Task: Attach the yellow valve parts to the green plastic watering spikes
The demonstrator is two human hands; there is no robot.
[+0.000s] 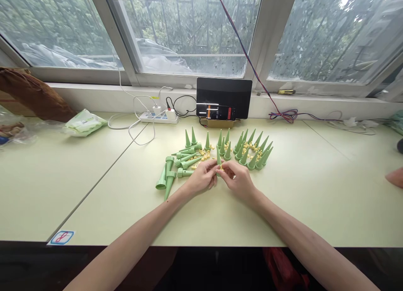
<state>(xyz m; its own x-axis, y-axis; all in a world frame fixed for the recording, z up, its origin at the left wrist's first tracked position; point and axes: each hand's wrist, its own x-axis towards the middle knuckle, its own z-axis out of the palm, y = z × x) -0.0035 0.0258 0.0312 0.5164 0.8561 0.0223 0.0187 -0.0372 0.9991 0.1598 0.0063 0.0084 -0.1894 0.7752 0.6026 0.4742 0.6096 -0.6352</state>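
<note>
Left fingers (210, 171) grasp a green cone (218, 156); right fingers (231, 167) pinch a yellow piece (221, 167) against it.

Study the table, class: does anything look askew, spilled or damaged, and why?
Mildly. Left of the hands, several cones lie on their sides, unlike the upright cones at right. Yellow bits are scattered loosely among them. By the sill, a cord is bunched untidily. No damage is evident.

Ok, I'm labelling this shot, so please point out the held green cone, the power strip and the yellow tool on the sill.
Held green cone (218, 157), head view: its tapered upper part.
Power strip (159, 120), head view: its white front side.
Yellow tool (286, 92), head view: its middle.
</note>
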